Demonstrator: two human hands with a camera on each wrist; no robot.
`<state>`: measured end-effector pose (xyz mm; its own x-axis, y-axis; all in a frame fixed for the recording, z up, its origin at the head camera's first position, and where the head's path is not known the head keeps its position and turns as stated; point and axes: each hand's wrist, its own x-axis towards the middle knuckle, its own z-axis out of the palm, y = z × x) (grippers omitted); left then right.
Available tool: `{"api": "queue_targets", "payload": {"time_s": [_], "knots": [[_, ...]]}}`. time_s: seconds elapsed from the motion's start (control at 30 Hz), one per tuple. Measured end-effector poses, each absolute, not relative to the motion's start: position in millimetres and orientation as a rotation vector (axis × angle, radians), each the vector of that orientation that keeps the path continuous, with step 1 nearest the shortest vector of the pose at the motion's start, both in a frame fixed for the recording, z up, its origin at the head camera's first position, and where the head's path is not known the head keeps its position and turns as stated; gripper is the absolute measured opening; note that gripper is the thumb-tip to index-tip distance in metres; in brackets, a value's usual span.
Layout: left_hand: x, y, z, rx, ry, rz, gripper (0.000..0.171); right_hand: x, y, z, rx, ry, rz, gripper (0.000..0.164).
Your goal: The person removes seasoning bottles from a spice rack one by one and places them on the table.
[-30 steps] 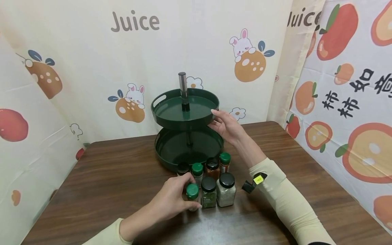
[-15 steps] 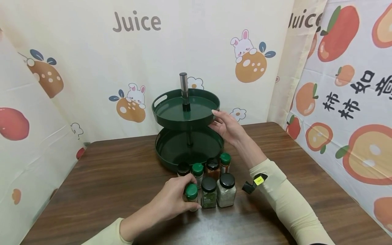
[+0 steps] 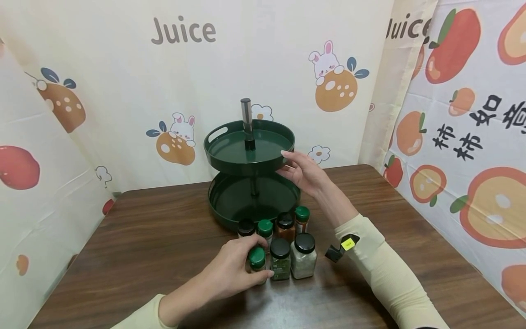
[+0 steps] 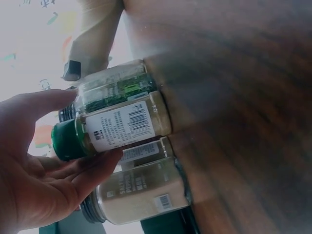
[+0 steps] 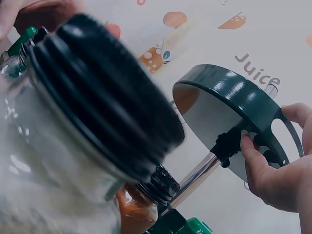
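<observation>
In the head view, my left hand [image 3: 230, 269] is round a green-capped spice jar [image 3: 257, 258] standing upright on the table. The left wrist view shows its thumb and fingers spread on either side of the cap, the thumb apart from it and the fingers close to the jar's side. My right hand [image 3: 306, 173] holds the right rim of the upper tier [image 3: 246, 167] of a dark green two-tier tray, some fingers beneath it. In the right wrist view, that hand [image 5: 282, 165] is at the handle cutout. The lower tier [image 3: 219, 217] sits behind the jars.
Several more spice jars stand close together: a green herb jar [image 3: 281, 262], a pale jar [image 3: 304, 260], an orange-brown jar [image 3: 285, 228] and others with green or black caps. The brown table [image 3: 156, 233] extends to both sides. A printed curtain [image 3: 123, 91] hangs behind.
My left thumb and index finger have spread slightly away from the green-capped jar, which stays nearly in place. My right fingers have shifted a little left along the tray's rim.
</observation>
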<state>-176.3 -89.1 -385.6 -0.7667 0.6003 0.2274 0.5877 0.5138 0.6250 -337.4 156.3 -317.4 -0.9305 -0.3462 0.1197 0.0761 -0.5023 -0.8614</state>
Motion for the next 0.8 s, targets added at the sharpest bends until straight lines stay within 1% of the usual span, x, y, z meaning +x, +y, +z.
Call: {"api": "queue_targets", "payload": {"time_s": [0.3,0.53,0.67,0.8], "knots": [[-175,-95,-367,1.118,2.76,1.2,0.04,-338,157,-320,-0.433,1.405,-2.456,0.055],[-179,-105,-348,1.103,2.869,1.294,0.034,-342,162,-319,-0.376,1.429,-2.495,0.073],[-185,-111,-338,1.086,2.938,1.322,0.03,-342,163,-318,-0.378,1.419,-2.519,0.075],[-192,-120,-327,1.075,3.041,1.28,0.03,-342,161,-317,-0.384,1.391,-2.521,0.071]]}}
